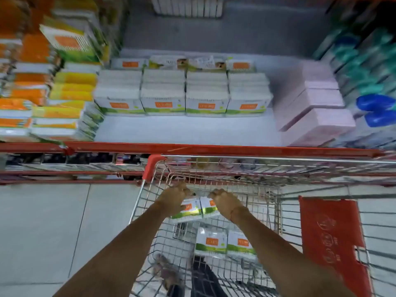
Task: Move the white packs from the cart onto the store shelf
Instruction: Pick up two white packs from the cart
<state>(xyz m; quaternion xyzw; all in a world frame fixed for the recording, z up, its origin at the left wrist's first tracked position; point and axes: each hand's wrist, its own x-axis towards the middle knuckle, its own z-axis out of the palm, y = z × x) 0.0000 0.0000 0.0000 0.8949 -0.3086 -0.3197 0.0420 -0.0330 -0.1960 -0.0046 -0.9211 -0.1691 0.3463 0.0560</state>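
Note:
Both my arms reach down into the wire cart (150, 202). My left hand (173, 197) grips a white pack with an orange label and green stripe (188, 212). My right hand (225, 201) grips a second such pack (209, 207) right beside the first. Two more white packs (211, 244) (241, 245) lie side by side lower in the cart. On the store shelf (182, 129) beyond the cart, a row of the same white packs (182, 95) stands several across, with bare shelf surface in front of it.
Orange and yellow packs (42, 93) crowd the shelf's left side; pink packs (315, 110) and blue-green items (375, 110) fill its right. A red shelf rail (192, 147) runs just above the cart's rim. A red flap (330, 239) hangs on the cart's right. Tiled floor lies left.

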